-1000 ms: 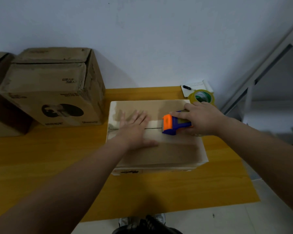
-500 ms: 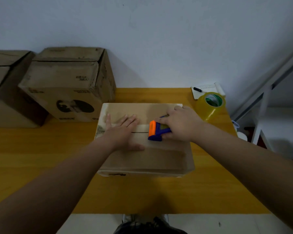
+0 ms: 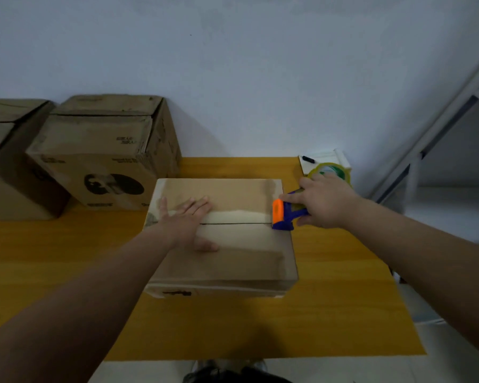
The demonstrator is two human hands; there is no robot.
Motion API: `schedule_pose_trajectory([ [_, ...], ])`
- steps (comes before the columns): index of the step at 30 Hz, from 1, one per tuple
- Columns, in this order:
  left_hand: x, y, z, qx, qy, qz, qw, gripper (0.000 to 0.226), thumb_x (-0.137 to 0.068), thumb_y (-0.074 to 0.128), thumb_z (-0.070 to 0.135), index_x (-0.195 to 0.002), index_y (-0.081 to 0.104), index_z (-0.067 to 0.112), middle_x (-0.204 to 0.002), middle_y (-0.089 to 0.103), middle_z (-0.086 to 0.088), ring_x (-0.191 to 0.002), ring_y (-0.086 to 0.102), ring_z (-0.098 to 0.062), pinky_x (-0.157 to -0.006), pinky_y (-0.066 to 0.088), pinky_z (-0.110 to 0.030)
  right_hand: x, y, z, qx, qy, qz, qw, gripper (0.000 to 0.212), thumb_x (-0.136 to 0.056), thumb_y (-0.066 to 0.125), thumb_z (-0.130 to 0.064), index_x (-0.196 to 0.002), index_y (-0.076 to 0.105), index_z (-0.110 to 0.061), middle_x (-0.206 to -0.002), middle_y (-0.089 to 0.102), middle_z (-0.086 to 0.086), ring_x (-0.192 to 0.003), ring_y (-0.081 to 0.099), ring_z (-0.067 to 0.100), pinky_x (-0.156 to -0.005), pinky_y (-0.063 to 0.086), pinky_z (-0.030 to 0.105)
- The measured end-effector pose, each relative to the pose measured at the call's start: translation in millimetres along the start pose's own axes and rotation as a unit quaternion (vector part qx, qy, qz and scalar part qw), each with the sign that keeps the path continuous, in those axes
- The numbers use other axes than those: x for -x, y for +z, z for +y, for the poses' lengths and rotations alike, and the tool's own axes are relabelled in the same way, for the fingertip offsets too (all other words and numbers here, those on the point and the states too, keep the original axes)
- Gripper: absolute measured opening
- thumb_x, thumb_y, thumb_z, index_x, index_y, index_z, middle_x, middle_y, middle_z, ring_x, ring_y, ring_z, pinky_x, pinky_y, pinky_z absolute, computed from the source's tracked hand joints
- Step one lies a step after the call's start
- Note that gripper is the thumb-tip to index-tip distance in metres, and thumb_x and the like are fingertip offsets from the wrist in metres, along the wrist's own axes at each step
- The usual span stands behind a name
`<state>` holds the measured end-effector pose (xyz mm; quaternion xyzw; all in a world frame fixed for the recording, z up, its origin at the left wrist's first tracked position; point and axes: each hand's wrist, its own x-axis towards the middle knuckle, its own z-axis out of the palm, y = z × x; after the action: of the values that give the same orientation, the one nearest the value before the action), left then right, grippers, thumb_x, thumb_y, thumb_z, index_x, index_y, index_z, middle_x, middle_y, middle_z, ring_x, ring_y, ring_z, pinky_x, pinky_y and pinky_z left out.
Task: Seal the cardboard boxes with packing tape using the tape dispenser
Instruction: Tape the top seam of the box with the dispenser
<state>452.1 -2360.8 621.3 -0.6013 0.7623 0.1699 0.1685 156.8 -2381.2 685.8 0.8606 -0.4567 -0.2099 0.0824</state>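
Observation:
A flat cardboard box (image 3: pixel 241 258) lies on the yellow table (image 3: pixel 329 299), its flaps closed with the centre seam running left to right. My left hand (image 3: pixel 188 222) presses flat on the left part of the box top, fingers spread over the seam. My right hand (image 3: pixel 324 205) grips a blue and orange tape dispenser (image 3: pixel 284 214) at the right edge of the box, at the end of the seam. A glossy strip of clear tape (image 3: pixel 238 215) lies along the seam between the two hands.
A larger printed cardboard box (image 3: pixel 100 156) stands at the back left, with another box (image 3: pixel 9 150) beside it at the far left. A spare tape roll (image 3: pixel 332 174) and a white notepad (image 3: pixel 324 160) with a pen sit behind my right hand. White metal frame at right.
My right hand has drawn the dispenser rightward along the seam, from the box's middle to its right edge. My left hand stays pressed on the box.

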Motion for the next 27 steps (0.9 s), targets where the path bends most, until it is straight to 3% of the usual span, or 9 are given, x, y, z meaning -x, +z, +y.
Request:
schedule_pose_trajectory([
  [7, -2, -6, 4, 0.009, -0.005, -0.004, 1.000, 0.111, -0.071, 0.053, 0.077, -0.151, -0.004, 0.026, -0.158, -0.014, 0.008, -0.145, -0.013, -0.013, -0.106, -0.021, -0.061, -1, 10, 2, -0.009, 0.002, 0.027, 1.000, 0.075, -0.085, 0.048, -0.066, -0.149, 0.016, -0.042, -0.127, 0.047, 0.001, -0.116, 0.045, 0.023, -0.096, 0.035, 0.036],
  [11, -5, -1, 35, -0.010, 0.013, 0.059, 0.998, 0.107, -0.073, 0.037, 0.084, -0.152, 0.003, 0.021, -0.160, -0.007, 0.004, -0.145, -0.013, -0.013, -0.108, -0.016, -0.063, 3, 18, 5, -0.034, 0.012, 0.034, 0.999, 0.074, -0.086, 0.048, -0.065, -0.149, 0.015, -0.044, -0.127, 0.046, 0.001, -0.113, 0.045, 0.022, -0.092, 0.035, 0.035],
  [15, -16, 12, 88, 0.004, 0.021, 0.122, 0.992, 0.106, -0.072, 0.036, 0.085, -0.152, 0.005, 0.021, -0.160, -0.003, 0.002, -0.146, -0.011, -0.018, -0.110, -0.009, -0.062, 3, 22, 6, -0.046, 0.014, 0.039, 0.998, 0.075, -0.086, 0.048, -0.065, -0.149, 0.014, -0.043, -0.128, 0.045, 0.002, -0.115, 0.045, 0.023, -0.093, 0.035, 0.035],
  [18, -25, 13, 116, 0.038, 0.013, 0.169, 0.985, 0.112, -0.070, 0.039, 0.086, -0.151, 0.009, 0.015, -0.160, 0.005, -0.004, -0.146, -0.003, -0.021, -0.114, -0.007, -0.056, 4, 27, 8, -0.053, 0.018, 0.047, 0.997, 0.075, -0.086, 0.045, -0.067, -0.149, 0.013, -0.043, -0.126, 0.046, 0.002, -0.113, 0.046, 0.023, -0.092, 0.036, 0.035],
  [22, -33, 11, 138, 0.072, -0.006, 0.175, 0.982, 0.119, -0.064, 0.045, 0.087, -0.149, 0.008, 0.012, -0.157, 0.010, -0.009, -0.144, 0.007, -0.026, -0.114, 0.003, -0.051, 6, 34, 8, -0.078, 0.031, 0.050, 0.995, 0.073, -0.086, 0.044, -0.067, -0.148, 0.012, -0.046, -0.124, 0.047, 0.003, -0.111, 0.046, 0.023, -0.090, 0.036, 0.036],
  [27, -39, 9, 135, 0.055, -0.008, 0.205, 0.977, 0.108, -0.067, 0.045, 0.084, -0.145, 0.020, 0.015, -0.150, 0.023, -0.006, -0.137, 0.022, -0.024, -0.108, 0.017, -0.050, 5, 34, 8, -0.087, 0.032, 0.052, 0.994, 0.073, -0.086, 0.046, -0.067, -0.148, 0.015, -0.045, -0.125, 0.047, 0.004, -0.111, 0.046, 0.024, -0.091, 0.036, 0.036],
])
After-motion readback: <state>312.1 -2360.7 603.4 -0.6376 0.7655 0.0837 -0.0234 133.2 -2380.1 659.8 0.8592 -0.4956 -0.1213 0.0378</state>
